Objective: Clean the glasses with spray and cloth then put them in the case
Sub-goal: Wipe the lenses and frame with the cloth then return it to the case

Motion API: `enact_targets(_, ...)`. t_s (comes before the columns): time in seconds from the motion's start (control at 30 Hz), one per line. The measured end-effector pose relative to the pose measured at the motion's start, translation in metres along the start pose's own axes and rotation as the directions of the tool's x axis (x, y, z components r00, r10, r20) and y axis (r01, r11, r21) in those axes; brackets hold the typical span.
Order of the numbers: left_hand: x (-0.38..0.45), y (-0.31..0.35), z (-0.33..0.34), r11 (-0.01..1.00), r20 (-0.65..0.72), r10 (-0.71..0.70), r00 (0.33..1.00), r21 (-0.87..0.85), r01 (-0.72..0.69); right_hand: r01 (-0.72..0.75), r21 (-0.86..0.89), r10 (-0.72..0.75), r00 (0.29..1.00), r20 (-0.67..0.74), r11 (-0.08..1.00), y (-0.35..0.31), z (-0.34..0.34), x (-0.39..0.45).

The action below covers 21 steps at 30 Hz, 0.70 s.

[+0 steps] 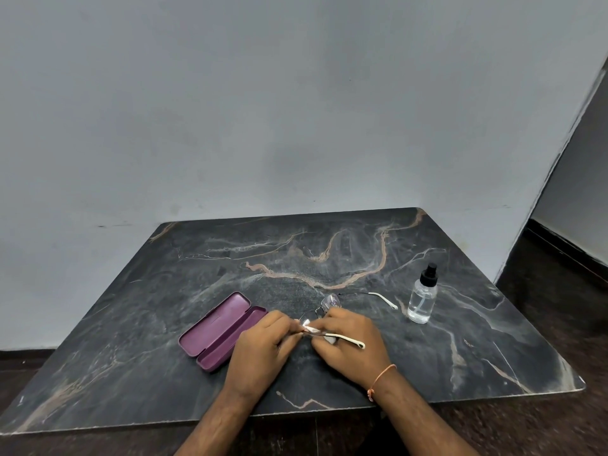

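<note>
The left hand (263, 340) sits low over the dark veined marble tabletop (329, 258), its fingers curled inward and its fingertips pinching a small white cleaning cloth (309, 328) against the thin-framed clear-lens glasses (332, 302). The right hand (352, 343) meets it from the other side, fingers bent and closed around the frame and a wad of the same cloth; a thin orange thread bracelet (381, 378) circles its wrist. One cream-tipped temple arm lies across the back of the right hand, pointing toward the near right, while the other reaches out over the table toward the bottle. One lens shows just beyond the right fingers; the other seems hidden under the cloth and fingertips, though that spot is too small to read clearly.

Just left of the left hand, partly overlapped by its knuckles, the purple hard-shell glasses case (220, 330) lies open and slanted, both halves facing up. To the right, well apart from the hands, a small clear spray bottle with a black pump top (422, 296) stands upright, near the tip of the outstretched temple arm. A plain grey wall (296, 110) rises behind the table.
</note>
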<state>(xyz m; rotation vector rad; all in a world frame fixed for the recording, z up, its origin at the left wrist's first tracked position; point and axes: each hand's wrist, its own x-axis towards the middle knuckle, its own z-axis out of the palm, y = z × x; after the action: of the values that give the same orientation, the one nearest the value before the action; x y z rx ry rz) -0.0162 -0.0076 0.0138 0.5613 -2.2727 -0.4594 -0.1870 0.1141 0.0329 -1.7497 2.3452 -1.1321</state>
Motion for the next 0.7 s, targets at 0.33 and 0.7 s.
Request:
enact_targets(0.33, -0.0006, 0.0011, -0.0003, 1.000, -0.014, -0.026, 1.000, 0.010, 0.026, -0.013, -0.001, 0.013, 1.000, 0.017, 1.000, -0.0039, -0.0016, -0.0010)
enact_targets(0.7, 0.0000, 0.0027, -0.0014, 0.999, -0.024, -0.040, 0.999, -0.001, 0.040, -0.010, -0.061, 0.011, 1.000, 0.018, 0.998, -0.0047, -0.0009, -0.0009)
